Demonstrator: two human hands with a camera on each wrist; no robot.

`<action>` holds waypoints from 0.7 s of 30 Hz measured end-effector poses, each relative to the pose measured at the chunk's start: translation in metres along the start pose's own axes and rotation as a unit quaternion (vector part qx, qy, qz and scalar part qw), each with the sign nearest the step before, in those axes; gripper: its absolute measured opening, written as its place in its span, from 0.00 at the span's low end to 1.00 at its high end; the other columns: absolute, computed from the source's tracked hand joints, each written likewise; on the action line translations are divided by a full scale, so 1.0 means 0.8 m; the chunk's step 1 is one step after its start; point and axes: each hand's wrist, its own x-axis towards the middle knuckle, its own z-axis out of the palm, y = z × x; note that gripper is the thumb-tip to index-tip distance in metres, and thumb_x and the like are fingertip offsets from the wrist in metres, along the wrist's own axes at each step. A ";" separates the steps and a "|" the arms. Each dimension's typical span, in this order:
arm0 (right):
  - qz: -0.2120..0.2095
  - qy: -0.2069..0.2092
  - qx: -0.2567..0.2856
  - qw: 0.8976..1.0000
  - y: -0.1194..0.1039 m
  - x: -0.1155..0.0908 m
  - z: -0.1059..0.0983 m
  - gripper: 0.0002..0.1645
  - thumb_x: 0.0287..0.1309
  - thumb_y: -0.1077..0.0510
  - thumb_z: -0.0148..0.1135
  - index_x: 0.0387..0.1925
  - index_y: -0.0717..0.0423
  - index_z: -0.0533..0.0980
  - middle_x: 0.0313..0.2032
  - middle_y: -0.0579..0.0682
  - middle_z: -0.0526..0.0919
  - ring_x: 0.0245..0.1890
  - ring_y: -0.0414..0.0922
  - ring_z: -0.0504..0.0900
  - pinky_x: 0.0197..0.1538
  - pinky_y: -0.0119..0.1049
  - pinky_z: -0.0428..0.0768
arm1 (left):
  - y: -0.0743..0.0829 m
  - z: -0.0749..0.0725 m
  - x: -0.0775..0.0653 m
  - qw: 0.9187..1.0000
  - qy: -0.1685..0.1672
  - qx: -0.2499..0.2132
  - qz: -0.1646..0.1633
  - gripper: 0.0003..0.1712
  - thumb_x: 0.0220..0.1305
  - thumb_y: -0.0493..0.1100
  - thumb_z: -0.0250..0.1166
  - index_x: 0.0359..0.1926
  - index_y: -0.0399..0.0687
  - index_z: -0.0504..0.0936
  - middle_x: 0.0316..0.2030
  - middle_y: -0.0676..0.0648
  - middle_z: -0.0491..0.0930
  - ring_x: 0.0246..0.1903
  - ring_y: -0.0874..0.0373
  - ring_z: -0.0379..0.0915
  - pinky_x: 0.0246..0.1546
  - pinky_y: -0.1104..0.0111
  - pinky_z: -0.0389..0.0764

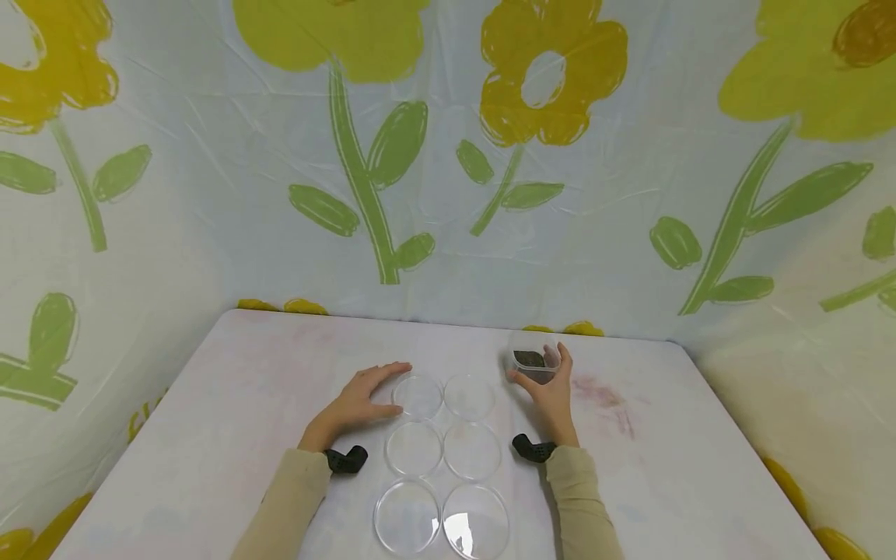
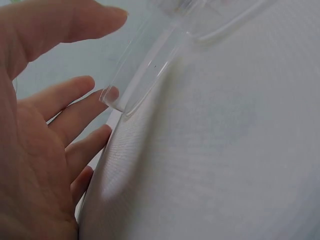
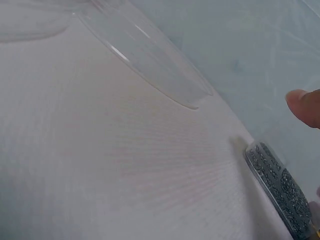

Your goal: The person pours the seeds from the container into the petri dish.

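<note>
Several clear round dishes (image 1: 472,451) stand in two columns on the white table. My left hand (image 1: 353,400) is beside the far left dish (image 1: 418,397), its thumb and fingers spread around the near and far sides. In the left wrist view the thumb (image 2: 95,22) is apart from the dish wall (image 2: 145,75), while a fingertip shows by its edge. My right hand (image 1: 553,393) spreads around a small clear tub (image 1: 537,370) holding dark granules. In the right wrist view the thumb (image 3: 305,107) looks apart from the tub (image 3: 277,187); fingertips show at its far end, and their contact cannot be made out.
The tub stands near the table's back edge, right of the far right dish (image 1: 469,397). Pinkish stains (image 1: 602,393) mark the table (image 1: 665,467) on the right. A cloth with printed flowers (image 1: 448,257) hangs behind and along both sides.
</note>
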 end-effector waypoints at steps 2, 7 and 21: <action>-0.002 0.005 -0.003 1.000 0.001 -0.001 0.000 0.67 0.47 0.58 0.79 0.77 0.52 0.42 0.72 0.56 0.60 0.73 0.51 0.55 0.72 0.46 0.52 | 0.001 0.000 0.000 1.000 -0.007 0.010 0.000 0.41 0.59 0.53 0.70 0.72 0.54 0.68 0.70 0.50 0.66 0.70 0.46 0.57 0.69 0.43 0.49; -0.017 0.016 0.002 1.000 0.000 -0.003 0.000 0.65 0.48 0.59 0.78 0.77 0.53 0.44 0.71 0.57 0.62 0.72 0.52 0.57 0.71 0.48 0.53 | -0.002 0.002 0.002 0.999 -0.019 0.029 -0.006 0.43 0.59 0.59 0.69 0.73 0.55 0.65 0.72 0.51 0.64 0.72 0.50 0.55 0.71 0.47 0.46; -0.062 0.048 0.048 0.996 -0.047 -0.017 -0.005 0.58 0.48 0.67 0.75 0.74 0.64 0.50 0.69 0.65 0.64 0.69 0.60 0.60 0.63 0.43 0.58 | -0.013 0.004 0.005 0.997 -0.010 0.061 0.044 0.42 0.62 0.57 0.68 0.73 0.50 0.66 0.70 0.47 0.66 0.72 0.46 0.55 0.70 0.45 0.48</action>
